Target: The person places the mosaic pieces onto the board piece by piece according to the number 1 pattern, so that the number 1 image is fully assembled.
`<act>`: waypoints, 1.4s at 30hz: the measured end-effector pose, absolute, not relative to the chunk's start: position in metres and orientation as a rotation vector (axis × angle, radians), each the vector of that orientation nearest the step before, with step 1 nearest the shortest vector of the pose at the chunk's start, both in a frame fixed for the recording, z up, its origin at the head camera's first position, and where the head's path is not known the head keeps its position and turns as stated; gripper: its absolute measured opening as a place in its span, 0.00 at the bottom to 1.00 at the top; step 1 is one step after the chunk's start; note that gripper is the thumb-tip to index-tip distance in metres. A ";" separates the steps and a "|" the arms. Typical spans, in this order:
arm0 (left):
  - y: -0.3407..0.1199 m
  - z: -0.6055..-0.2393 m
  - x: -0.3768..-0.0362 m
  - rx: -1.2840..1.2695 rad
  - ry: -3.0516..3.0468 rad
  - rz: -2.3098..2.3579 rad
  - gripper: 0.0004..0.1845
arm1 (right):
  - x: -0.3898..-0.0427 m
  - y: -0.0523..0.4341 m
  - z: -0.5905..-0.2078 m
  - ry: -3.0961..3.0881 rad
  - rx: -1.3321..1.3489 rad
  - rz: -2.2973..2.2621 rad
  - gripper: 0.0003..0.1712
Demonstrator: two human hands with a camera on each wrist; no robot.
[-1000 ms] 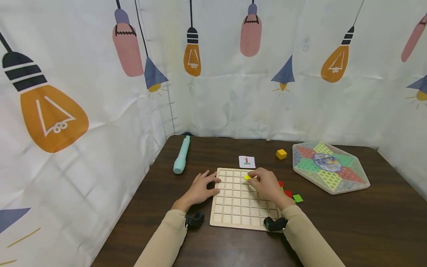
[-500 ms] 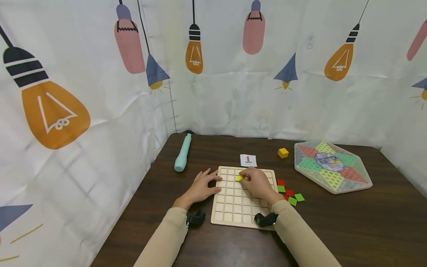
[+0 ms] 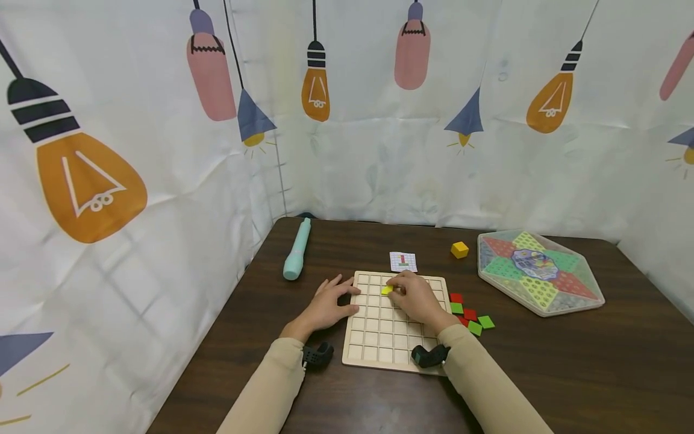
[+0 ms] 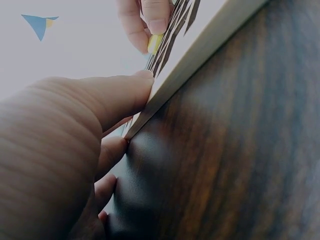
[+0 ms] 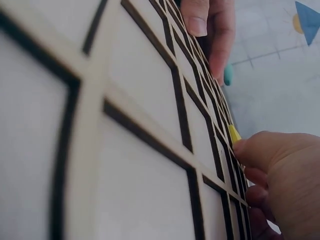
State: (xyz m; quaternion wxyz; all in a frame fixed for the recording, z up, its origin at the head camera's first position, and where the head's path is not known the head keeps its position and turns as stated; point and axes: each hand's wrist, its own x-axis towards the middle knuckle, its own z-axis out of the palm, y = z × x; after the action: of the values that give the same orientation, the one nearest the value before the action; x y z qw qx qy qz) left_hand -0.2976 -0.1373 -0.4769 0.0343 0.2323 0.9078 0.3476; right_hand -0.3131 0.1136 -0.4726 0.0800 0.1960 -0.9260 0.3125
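Right hand (image 3: 416, 299) over the wooden grid board (image 3: 396, 322), fingers pinching a yellow tile (image 3: 387, 290) and holding it down on the board's second row from the far edge, roughly 11 o'clock from board centre; the right wrist view shows the tile's edge (image 5: 234, 134) just past the fingertips, sitting at a cell line. Left hand (image 3: 328, 304) lies relaxed with fingers straight at 9 o'clock of the board, thumb and fingertips touching its left edge, gripping nothing; the left wrist view shows the thumb (image 4: 120, 95) pressed against the board rim. Board lies flat on the dark worktop (image 3: 542, 374). Loose red and green tiles (image 3: 470, 314) sit on the worktop just beside the board at 3 o'clock. Small pattern card (image 3: 403, 261) at 12 o'clock, just beyond the board's far edge. Yellow cube (image 3: 459, 249) at about 1 o'clock, near the hexagonal game box (image 3: 539, 279) at 2 o'clock. Teal pen-shaped tool (image 3: 296, 257) at 10 o'clock, apart from the left hand. Lamp-print curtain (image 3: 379, 120) behind.
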 end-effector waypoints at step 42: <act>-0.139 -0.478 -0.298 0.730 2.778 1.087 0.21 | -0.276 0.137 -0.461 -2.750 0.592 1.029 0.17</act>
State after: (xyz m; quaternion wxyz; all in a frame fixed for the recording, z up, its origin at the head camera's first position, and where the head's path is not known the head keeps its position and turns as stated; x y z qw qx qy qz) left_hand -0.2984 -0.1387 -0.4777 0.0353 0.2377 0.9040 0.3537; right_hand -0.2765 0.1370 -0.4614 0.0733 0.1971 -0.9156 0.3427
